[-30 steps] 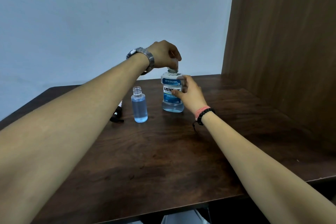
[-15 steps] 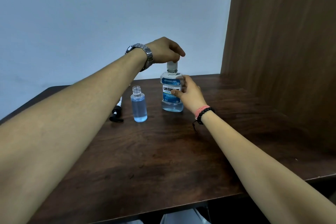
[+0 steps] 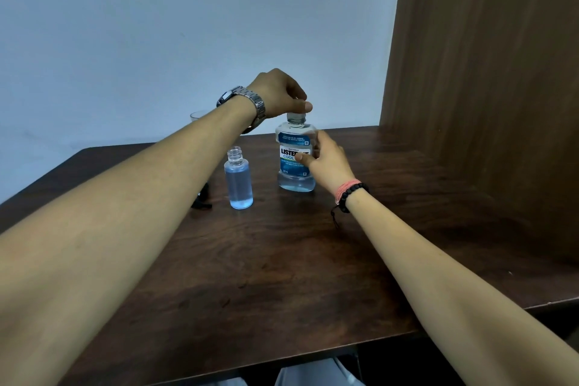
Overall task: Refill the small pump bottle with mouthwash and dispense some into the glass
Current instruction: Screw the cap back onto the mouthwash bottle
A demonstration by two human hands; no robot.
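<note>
Currently left hand (image 3: 279,94) fingers curl over mouthwash bottle (image 3: 294,160) cap; right hand (image 3: 329,160) grips its body. Small bottle (image 3: 238,180), uncapped, part-filled blue, at its 9 o'clock on surface (image 3: 282,260).

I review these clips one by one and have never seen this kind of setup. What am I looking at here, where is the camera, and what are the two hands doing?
There is no machine: a person wears one wide-angle camera on the head, looking forward and down, so both forearms reach in from below. The left hand, with a metal watch, grips the cap of the mouthwash bottle from above. The right hand, with beaded bracelets, holds that bottle's side, steadying it on the dark wooden table. Left of it stands the small bottle, uncapped and holding blue liquid. A black pump head lies partly hidden behind the left forearm, and a glass rim peeks out above it.
</note>
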